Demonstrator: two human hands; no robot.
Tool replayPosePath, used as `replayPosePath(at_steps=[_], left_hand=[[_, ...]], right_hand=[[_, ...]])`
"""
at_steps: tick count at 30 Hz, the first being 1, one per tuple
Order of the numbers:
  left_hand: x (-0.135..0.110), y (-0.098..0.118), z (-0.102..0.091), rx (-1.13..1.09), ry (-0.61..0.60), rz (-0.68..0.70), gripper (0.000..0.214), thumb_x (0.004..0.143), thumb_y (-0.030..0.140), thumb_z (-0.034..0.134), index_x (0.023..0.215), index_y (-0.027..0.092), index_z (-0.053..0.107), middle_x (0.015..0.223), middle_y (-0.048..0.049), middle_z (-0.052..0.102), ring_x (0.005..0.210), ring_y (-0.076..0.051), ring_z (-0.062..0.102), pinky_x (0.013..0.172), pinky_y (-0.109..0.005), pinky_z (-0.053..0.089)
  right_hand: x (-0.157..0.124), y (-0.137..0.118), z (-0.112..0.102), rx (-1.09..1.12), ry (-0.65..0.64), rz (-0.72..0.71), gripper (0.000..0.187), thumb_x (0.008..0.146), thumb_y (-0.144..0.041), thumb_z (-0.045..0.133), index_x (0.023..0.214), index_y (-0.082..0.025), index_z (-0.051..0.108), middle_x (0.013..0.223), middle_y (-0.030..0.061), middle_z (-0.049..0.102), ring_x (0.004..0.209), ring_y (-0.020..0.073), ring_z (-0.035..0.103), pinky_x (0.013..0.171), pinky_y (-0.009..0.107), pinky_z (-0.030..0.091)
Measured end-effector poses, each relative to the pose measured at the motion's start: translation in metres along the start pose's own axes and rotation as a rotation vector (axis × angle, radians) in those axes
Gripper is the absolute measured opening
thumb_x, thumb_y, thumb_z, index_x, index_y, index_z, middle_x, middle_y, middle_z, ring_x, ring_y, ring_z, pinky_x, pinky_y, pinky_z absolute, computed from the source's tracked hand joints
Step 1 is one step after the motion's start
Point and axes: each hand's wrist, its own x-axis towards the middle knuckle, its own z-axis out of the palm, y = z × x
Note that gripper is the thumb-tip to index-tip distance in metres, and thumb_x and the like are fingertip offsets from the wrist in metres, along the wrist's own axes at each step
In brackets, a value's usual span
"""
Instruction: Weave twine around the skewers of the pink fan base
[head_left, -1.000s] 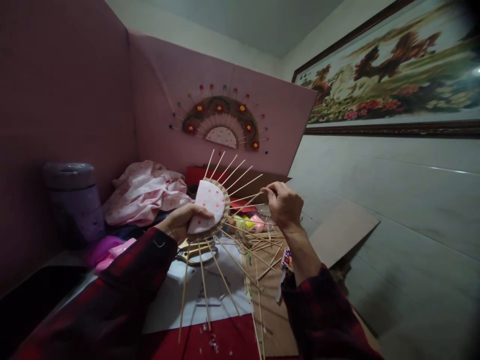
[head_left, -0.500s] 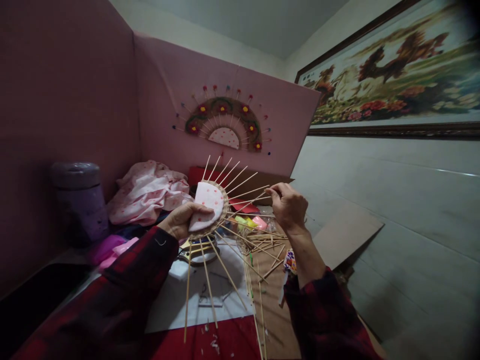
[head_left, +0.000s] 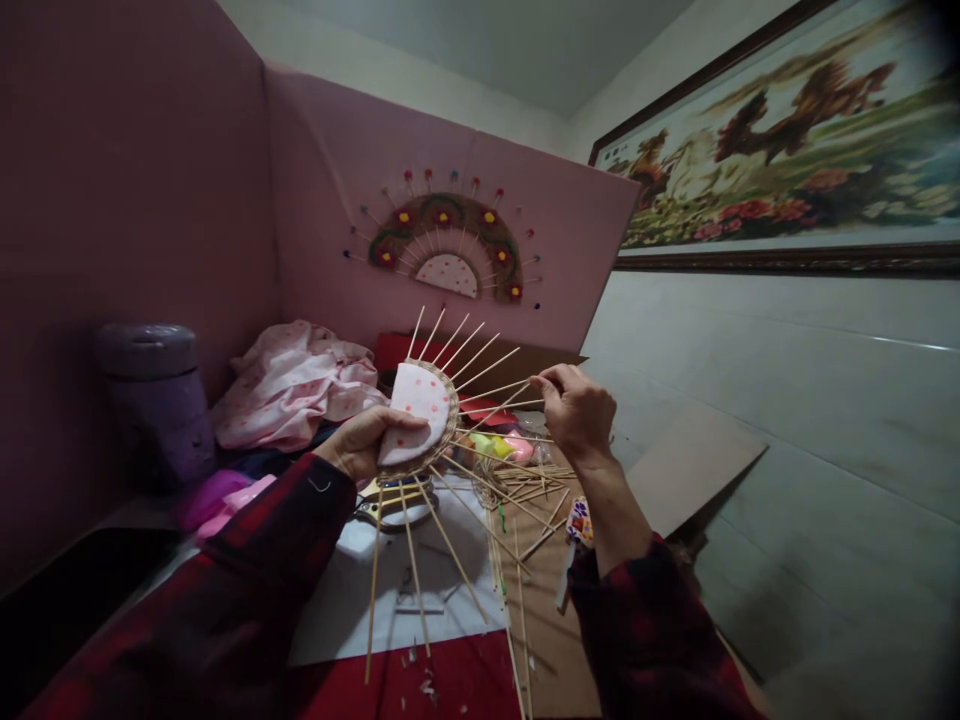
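My left hand (head_left: pixel 360 440) is closed on a half-round woven piece (head_left: pixel 420 415), its thumb lying flat on the pink-dotted white cloth face. A braided tan rim edges the curve, and several thin sticks (head_left: pixel 478 370) fan out from it. To the right, my right hand (head_left: pixel 579 410) pinches the end of a thin tan cord (head_left: pixel 495 409), which runs taut from the rim across the sticks. Its fingertips are close to the stick ends on that side. My left fingers are hidden behind the piece.
A finished fan-shaped piece with flowers (head_left: pixel 450 225) is pinned to the pink board. Below lie scissors (head_left: pixel 397 505), loose sticks (head_left: pixel 536 485), white paper (head_left: pixel 337 620) and a coil of cord (head_left: pixel 486 485). Crumpled dotted cloth (head_left: pixel 300 385) and a lilac container (head_left: pixel 157 410) stand left.
The woven piece has tilted very slightly, its sticks shifting a little. Both hands keep their holds in nearly the same places.
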Motion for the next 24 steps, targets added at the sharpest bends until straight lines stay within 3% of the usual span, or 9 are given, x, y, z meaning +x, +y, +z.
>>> replayPosePath(at_steps=[7, 24], left_hand=[[0.0040, 0.0011, -0.0095, -0.022, -0.019, 0.038, 0.048, 0.068, 0.001, 0.052, 0.116, 0.004, 0.045, 0.072, -0.0111, 0.069, 0.068, -0.021, 0.066, 0.069, -0.032, 0.052], [0.0044, 0.0008, -0.0072, -0.025, 0.009, 0.028, 0.048, 0.069, 0.001, 0.048, 0.116, 0.004, 0.045, 0.072, -0.0121, 0.068, 0.067, -0.021, 0.066, 0.067, -0.032, 0.052]], right_hand=[[0.0002, -0.0001, -0.0033, 0.019, 0.022, -0.019, 0.019, 0.079, -0.038, 0.055, 0.073, -0.020, 0.059, 0.076, -0.0002, 0.063, 0.063, 0.0127, 0.053, 0.053, 0.024, 0.024], [0.0004, -0.0028, -0.0060, 0.021, 0.041, -0.008, 0.020, 0.080, -0.039, 0.054, 0.072, -0.020, 0.059, 0.076, -0.0013, 0.063, 0.062, 0.0114, 0.052, 0.054, 0.025, 0.025]])
